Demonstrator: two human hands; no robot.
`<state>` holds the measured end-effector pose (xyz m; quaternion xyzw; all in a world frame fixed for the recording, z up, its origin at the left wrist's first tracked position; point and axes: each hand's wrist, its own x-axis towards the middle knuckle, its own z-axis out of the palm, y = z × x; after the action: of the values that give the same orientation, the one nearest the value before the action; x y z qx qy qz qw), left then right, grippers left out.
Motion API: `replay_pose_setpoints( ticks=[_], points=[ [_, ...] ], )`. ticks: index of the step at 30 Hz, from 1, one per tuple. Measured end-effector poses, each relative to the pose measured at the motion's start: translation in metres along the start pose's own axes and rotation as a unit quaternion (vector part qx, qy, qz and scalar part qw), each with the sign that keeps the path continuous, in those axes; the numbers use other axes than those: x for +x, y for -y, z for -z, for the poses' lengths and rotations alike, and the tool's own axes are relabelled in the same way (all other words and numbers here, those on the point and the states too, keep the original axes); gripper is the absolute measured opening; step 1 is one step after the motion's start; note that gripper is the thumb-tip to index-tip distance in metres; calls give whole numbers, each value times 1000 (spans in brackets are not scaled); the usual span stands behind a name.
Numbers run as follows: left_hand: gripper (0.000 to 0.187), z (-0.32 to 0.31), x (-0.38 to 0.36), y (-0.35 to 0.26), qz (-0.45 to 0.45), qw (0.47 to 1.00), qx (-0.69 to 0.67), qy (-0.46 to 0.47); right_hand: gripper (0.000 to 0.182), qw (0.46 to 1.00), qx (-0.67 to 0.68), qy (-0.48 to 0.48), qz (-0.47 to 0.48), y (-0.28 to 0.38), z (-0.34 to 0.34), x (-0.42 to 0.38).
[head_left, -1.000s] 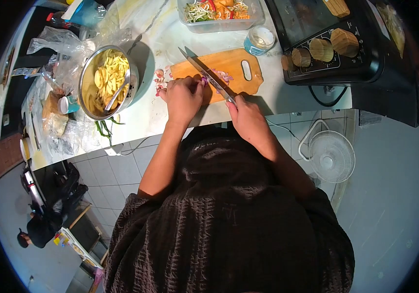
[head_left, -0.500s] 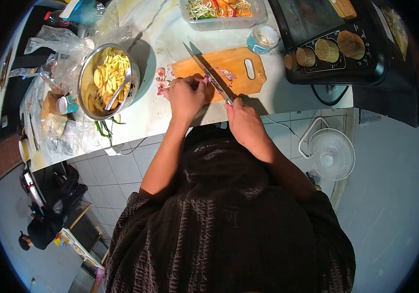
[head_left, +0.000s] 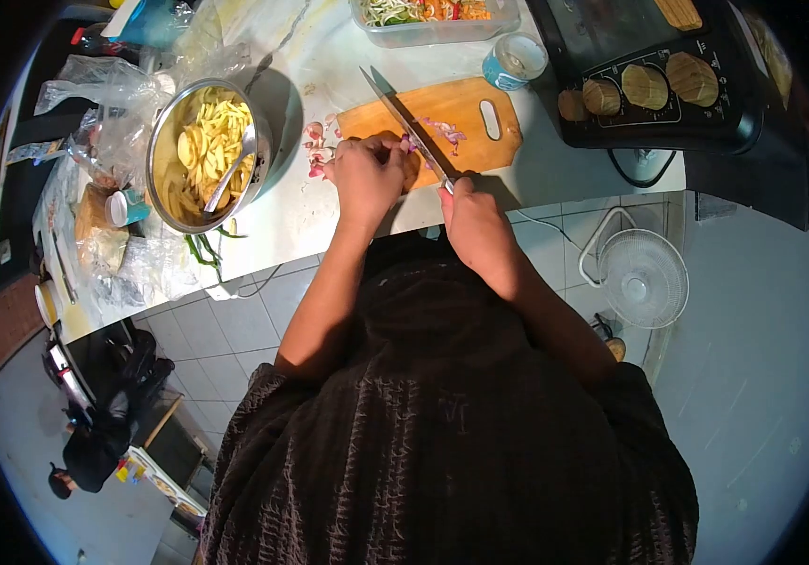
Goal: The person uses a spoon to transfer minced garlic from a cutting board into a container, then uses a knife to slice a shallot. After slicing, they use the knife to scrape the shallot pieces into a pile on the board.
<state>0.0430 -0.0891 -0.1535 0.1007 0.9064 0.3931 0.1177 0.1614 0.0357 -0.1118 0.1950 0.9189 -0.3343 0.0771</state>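
Observation:
A wooden cutting board (head_left: 480,155) lies on the counter in front of me. My right hand (head_left: 476,221) is closed around the handle of a knife (head_left: 403,118), whose blade points away and to the left across the board. At the board's near left part, my left hand (head_left: 367,177) has its fingers curled and pinched on a shallot (head_left: 407,144), only partly visible, beside the blade. Sliced purple shallot pieces (head_left: 445,135) lie on the board right of the knife. Whole shallots and peels (head_left: 318,146) sit on the counter at the board's left edge.
A metal bowl (head_left: 155,169) of yellow strips with a spoon stands left, green chillies (head_left: 202,250) below it. Behind are a plastic container (head_left: 423,36) of vegetables and a small tub (head_left: 516,62). A black stove (head_left: 649,127) is right. A person (head_left: 98,443) is at far left.
The view has shifted slightly. Both hands stay at the board, the knife still in the right and the left fingers still at the shallot.

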Motion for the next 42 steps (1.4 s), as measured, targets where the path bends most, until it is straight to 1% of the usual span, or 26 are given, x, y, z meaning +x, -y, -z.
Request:
replay_pose_setpoints(
  ticks=[4,6,8,10,12,14,16,18,21,24,27,30,34,36,39,42],
  points=[
    [18,1,-1,-4,2,1000,-4,-4,32,1000,-8,-13,-4,-3,-10,3],
    [19,2,-1,-8,9,999,35,-2,32,1000,-10,-23,7,-6,-11,2],
    [20,1,-2,-7,9,999,40,-2,32,999,-12,-34,18,-9,-8,0],
    [21,1,-1,-9,10,999,44,0,29,999,-32,-30,4,-15,-4,-5],
    [29,1,-2,-10,-69,994,67,-53,28,999,-28,-36,0,-18,-2,-6],
    [28,1,-4,-12,-65,993,84,-59,27,999,-22,-39,-1,-19,-1,-5],
    [28,0,-3,-10,-65,991,104,-61,26,998,2,-56,28,-14,2,-3],
    [26,-2,-2,-6,-31,999,11,-36,27,998,15,-51,21,-10,3,-2],
    [27,-1,-3,-8,-29,999,32,-33,27,999,23,-33,14,-6,5,-3],
    [29,-1,-3,-8,-24,999,21,-35,28,1000,19,-14,6,0,7,-5],
    [30,-1,-3,-8,-51,997,28,-53,29,1000,15,-8,3,0,5,-4],
    [27,-4,-2,-2,-40,999,-6,-35,30,1000,4,-11,8,0,2,-3],
    [26,-3,-2,-2,-47,998,-1,-41,30,1000,-4,-7,-3,4,2,-2],
    [21,-2,-2,-2,32,999,-19,7,30,1000,-7,-9,2,4,0,-1],
    [20,-3,-3,-3,17,1000,1,-12,30,999,-23,-21,16,4,-4,1],
    [20,-3,-4,-2,16,1000,3,-13,29,998,-40,-31,22,6,-5,2]
  ],
)
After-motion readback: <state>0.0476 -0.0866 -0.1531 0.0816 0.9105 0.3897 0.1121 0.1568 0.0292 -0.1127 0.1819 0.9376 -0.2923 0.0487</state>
